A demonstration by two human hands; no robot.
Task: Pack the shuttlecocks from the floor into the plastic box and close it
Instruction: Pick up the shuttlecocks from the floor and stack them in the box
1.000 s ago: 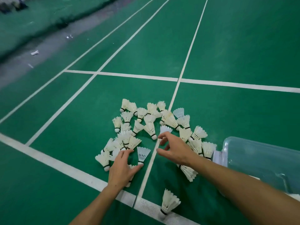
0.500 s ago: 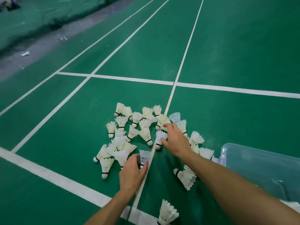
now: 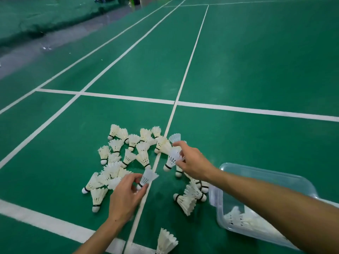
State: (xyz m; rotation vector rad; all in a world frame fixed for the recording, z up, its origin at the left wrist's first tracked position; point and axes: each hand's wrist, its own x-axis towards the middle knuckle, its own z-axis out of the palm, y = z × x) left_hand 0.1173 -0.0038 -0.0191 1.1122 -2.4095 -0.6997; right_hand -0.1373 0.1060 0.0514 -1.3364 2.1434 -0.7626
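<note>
Several white shuttlecocks [image 3: 128, 154] lie in a loose pile on the green court floor. My left hand [image 3: 124, 197] pinches a white plastic shuttlecock [image 3: 147, 177] just above the floor, at the near side of the pile. My right hand [image 3: 192, 162] holds another white plastic shuttlecock [image 3: 172, 159] by its skirt, cork pointing down. The clear plastic box [image 3: 266, 173] stands open at the lower right, with a few shuttlecocks [image 3: 242, 219] inside; my right forearm crosses over it. One shuttlecock [image 3: 166, 241] lies alone close to me.
White court lines [image 3: 174, 114] cross the green floor around the pile. A green net or tarp [image 3: 36, 17] bunches along a grey strip at the far left. Open court stretches ahead and to the right.
Each hand has taken hold of a plastic shuttlecock and lifted it off the floor. The camera has tipped up, showing more of the court and the box's inside.
</note>
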